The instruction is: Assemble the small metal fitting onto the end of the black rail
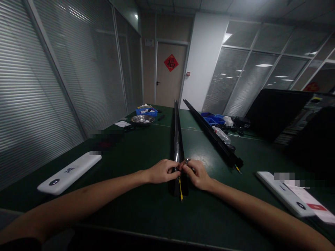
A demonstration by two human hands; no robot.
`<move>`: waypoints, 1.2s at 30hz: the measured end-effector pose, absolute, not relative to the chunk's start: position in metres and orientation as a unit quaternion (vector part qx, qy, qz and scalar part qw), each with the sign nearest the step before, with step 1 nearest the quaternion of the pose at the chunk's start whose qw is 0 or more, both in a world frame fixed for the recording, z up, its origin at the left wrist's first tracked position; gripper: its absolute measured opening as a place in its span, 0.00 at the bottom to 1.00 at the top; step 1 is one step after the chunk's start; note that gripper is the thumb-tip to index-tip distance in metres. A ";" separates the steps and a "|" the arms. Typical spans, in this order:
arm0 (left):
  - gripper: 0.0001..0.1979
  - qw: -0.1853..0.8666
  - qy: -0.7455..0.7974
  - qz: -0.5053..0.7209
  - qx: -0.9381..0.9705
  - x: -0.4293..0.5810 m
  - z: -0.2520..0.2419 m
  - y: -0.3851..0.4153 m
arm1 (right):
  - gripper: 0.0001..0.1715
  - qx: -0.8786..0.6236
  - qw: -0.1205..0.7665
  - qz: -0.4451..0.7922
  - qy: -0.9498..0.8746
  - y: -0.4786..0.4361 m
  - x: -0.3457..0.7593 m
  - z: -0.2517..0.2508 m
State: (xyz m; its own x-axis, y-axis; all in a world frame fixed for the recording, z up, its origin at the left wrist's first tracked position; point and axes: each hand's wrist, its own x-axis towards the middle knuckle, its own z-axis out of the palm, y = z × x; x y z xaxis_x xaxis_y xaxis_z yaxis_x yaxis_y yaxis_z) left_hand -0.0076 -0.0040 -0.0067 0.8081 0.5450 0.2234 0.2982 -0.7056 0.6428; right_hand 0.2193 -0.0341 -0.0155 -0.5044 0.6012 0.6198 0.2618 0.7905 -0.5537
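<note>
A long black rail [176, 132] lies lengthwise on the green table, running away from me. My left hand [162, 171] is closed at its near end, thumb and fingers pinching there from the left. From the right, my right hand [198, 173], with a ring on one finger, is curled at the same spot, its fingertips meeting those of the left. Whatever small part may be between the fingertips is hidden. Just below them a short yellow cable [180, 188] with a small plug dangles from the rail end toward me.
A second black rail [209, 134] lies to the right, beside a plastic bottle [222, 135] and blue bins [212, 120]. A metal bowl [142, 119] and a blue basket [150, 113] stand at the far left. White devices lie at left [70, 172] and right [285, 195].
</note>
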 end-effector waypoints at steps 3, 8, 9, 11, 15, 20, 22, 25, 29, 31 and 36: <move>0.12 0.303 0.233 0.205 0.901 -0.007 -0.008 -0.004 | 0.19 -0.253 0.432 0.195 -0.843 -0.034 0.219 -0.015; 0.12 0.300 0.233 0.203 0.903 -0.007 -0.007 -0.005 | 0.20 -0.253 0.428 0.191 -0.846 -0.032 0.219 -0.017; 0.12 0.301 0.233 0.202 0.903 -0.007 -0.006 -0.005 | 0.21 -0.254 0.426 0.192 -0.847 -0.032 0.219 -0.017; 0.12 0.303 0.228 0.201 0.903 -0.008 -0.005 -0.006 | 0.22 -0.258 0.424 0.194 -0.846 -0.031 0.220 -0.019; 0.12 0.301 0.217 0.204 0.906 -0.008 -0.004 -0.006 | 0.23 -0.256 0.424 0.197 -0.846 -0.029 0.220 -0.020; 0.12 0.304 0.215 0.204 0.905 -0.007 -0.004 -0.006 | 0.22 -0.247 0.425 0.194 -0.849 -0.031 0.220 -0.017; 0.12 0.305 0.218 0.204 0.905 -0.007 -0.004 -0.006 | 0.21 -0.254 0.425 0.195 -0.846 -0.032 0.219 -0.016; 0.13 0.303 0.219 0.202 0.905 -0.008 -0.004 -0.005 | 0.20 -0.268 0.428 0.190 -0.842 -0.034 0.219 -0.016; 0.13 0.303 0.216 0.198 0.907 -0.008 -0.005 -0.004 | 0.19 -0.286 0.432 0.180 -0.836 -0.035 0.218 -0.017; 0.13 0.303 0.216 0.199 0.906 -0.008 -0.005 -0.004 | 0.20 -0.290 0.431 0.179 -0.836 -0.036 0.218 -0.017; 0.13 0.301 0.216 0.210 0.905 -0.007 -0.005 -0.005 | 0.22 -0.277 0.427 0.177 -0.843 -0.035 0.218 -0.015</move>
